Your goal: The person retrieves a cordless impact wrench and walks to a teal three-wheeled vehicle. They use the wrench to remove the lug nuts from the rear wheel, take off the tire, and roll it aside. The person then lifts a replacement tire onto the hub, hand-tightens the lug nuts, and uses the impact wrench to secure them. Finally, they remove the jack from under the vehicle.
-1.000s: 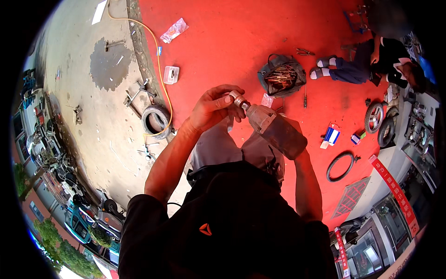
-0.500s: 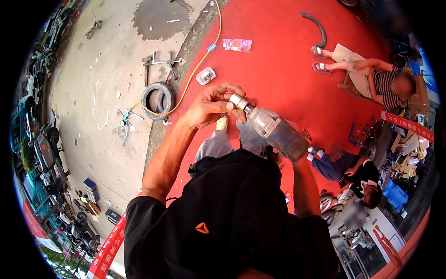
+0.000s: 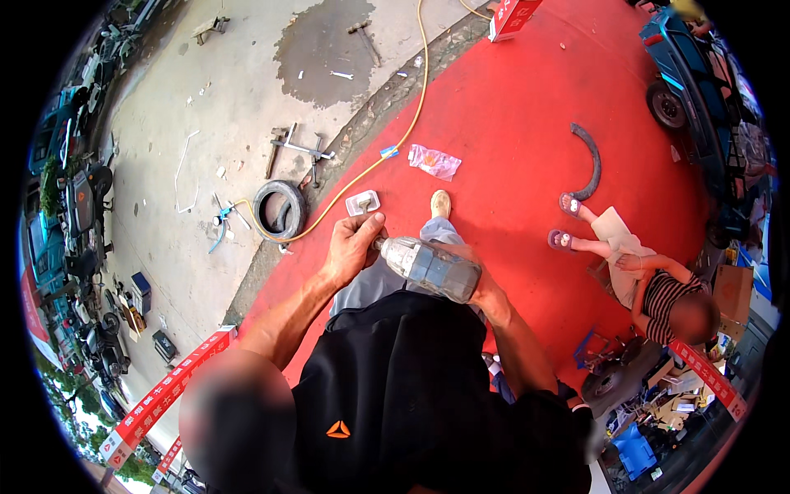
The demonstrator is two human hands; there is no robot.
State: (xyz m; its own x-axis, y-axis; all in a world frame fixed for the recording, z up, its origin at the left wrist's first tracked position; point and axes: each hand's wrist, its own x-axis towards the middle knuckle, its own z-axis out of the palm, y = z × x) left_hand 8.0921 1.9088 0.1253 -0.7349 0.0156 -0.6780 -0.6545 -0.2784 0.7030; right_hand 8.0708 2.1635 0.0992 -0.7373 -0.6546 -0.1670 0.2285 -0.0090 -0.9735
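Note:
My right hand (image 3: pixel 487 290) grips a grey, worn impact wrench (image 3: pixel 432 267) from behind and below; most of its fingers are hidden by the tool's body. The wrench lies across in front of my black top, its nose pointing left. At that nose, my left hand (image 3: pixel 354 247) is closed, thumb on top. The silver socket seen there earlier is now covered by its fingers. Just beyond my left hand, a clear plastic tub (image 3: pixel 363 202) with something grey in it rests on the red ground.
A tyre (image 3: pixel 278 191) lies left of a yellow hose (image 3: pixel 362 177). Metal stands (image 3: pixel 300 152) and a spanner (image 3: pixel 341 75) are farther off. A seated person (image 3: pixel 658 288) is at right, beside a curved black rubber strip (image 3: pixel 590 160). Another person's head (image 3: pixel 239 412) is close at lower left.
The impact wrench has turned more level and moved down and left, nearer my body. My left hand has closed over the socket, which showed between its fingers before. My view has shifted.

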